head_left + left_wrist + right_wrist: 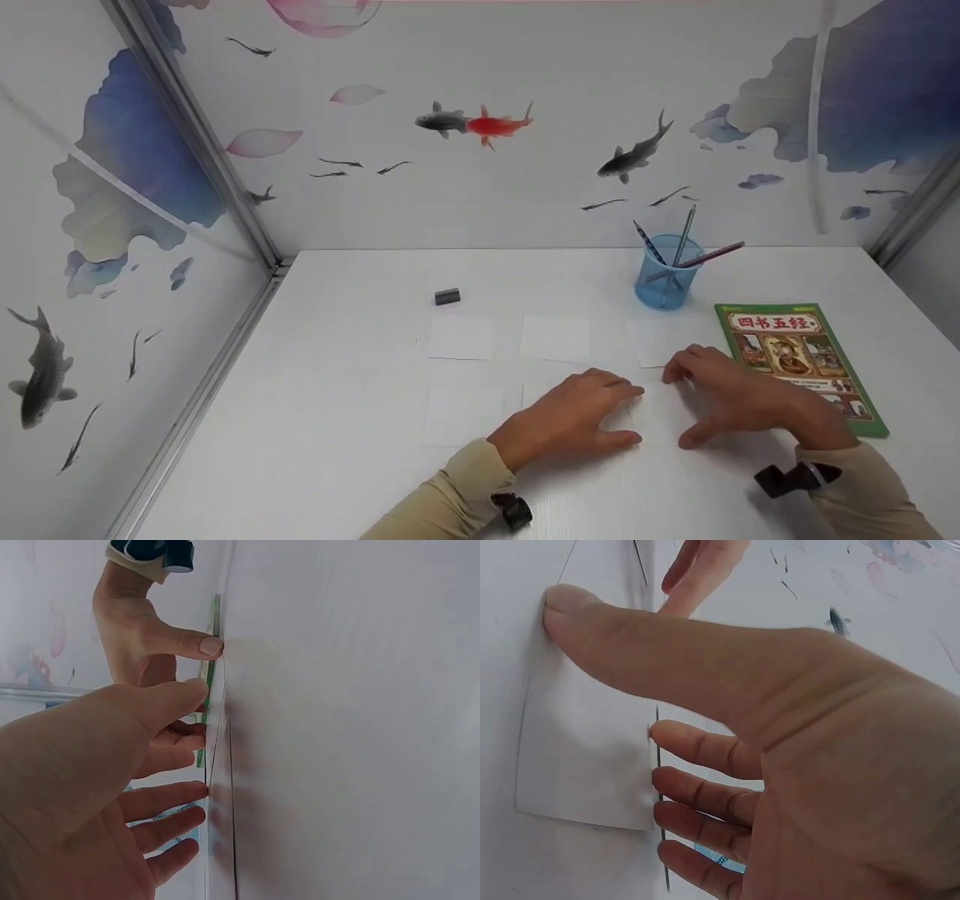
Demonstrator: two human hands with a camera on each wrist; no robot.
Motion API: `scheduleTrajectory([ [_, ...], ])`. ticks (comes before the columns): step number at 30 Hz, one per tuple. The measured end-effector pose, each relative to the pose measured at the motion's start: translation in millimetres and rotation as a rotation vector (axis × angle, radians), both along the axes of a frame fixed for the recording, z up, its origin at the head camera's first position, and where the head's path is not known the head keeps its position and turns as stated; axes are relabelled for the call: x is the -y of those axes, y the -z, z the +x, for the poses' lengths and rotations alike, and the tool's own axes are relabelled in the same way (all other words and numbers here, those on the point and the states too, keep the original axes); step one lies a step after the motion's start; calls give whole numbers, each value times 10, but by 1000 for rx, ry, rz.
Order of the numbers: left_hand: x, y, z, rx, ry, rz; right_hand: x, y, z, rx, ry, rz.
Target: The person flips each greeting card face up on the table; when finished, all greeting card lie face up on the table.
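Note:
Several white paper squares lie on the white table in two rows. My left hand (574, 412) reaches over the lower middle square (534, 391), its thumb and fingertips at the left edge of the lower right square (656, 420). From the other side, my right hand (739, 397) spans that same square, fingers apart. In the right wrist view, the thumb rests on one edge of the paper square (585, 765) while the fingertips are at the opposite edge. Both hands have extended, spread fingers. The upper right square (652, 337) is just beyond the right fingertips.
A green picture book (847, 360) lies beside the right hand, partly covered by it. Behind stands a blue mesh pen cup (664, 281) with several pencils. A dark eraser-like block (448, 296) sits farther left. White walls with painted fish border the table.

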State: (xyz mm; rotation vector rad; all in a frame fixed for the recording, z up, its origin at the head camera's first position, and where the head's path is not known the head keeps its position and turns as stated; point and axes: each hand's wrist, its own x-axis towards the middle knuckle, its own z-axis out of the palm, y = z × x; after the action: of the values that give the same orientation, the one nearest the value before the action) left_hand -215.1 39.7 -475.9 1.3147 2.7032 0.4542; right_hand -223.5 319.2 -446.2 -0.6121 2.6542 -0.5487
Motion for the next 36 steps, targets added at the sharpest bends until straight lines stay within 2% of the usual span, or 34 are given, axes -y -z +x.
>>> scheduleTrajectory([
  [4,-1,-27,-13,27,-8,31,9,-22,-24,12,22,-72],
  [8,-23,-45,-8,18,-26,69,13,-31,-62,-23,77,-195],
  [11,-44,-62,3,90,-73,155,76,-52,-67,-70,155,-336],
  [13,-55,-81,7,208,-110,255,147,-66,-57,-73,202,-441],
  [15,-61,-106,11,387,-153,384,222,-79,-38,-40,230,-551],
  [17,-63,-125,9,587,-192,518,287,-75,-23,12,219,-633],
  [19,-59,-129,7,742,-225,634,332,-49,-12,34,183,-678],
  [20,-56,-120,3,799,-235,679,348,-30,-7,29,164,-685],
  [22,-48,-91,-7,865,-237,735,370,18,1,-26,141,-648],
  [25,-42,-37,-24,888,-251,782,381,87,5,-156,158,-555],
  [28,-46,-5,-39,940,-326,854,368,126,-9,-234,214,-484],
  [33,-55,13,-57,1020,-482,1003,299,137,-34,-246,314,-424],
  [36,-48,23,-69,1006,-503,999,278,134,-29,-244,317,-375],
])
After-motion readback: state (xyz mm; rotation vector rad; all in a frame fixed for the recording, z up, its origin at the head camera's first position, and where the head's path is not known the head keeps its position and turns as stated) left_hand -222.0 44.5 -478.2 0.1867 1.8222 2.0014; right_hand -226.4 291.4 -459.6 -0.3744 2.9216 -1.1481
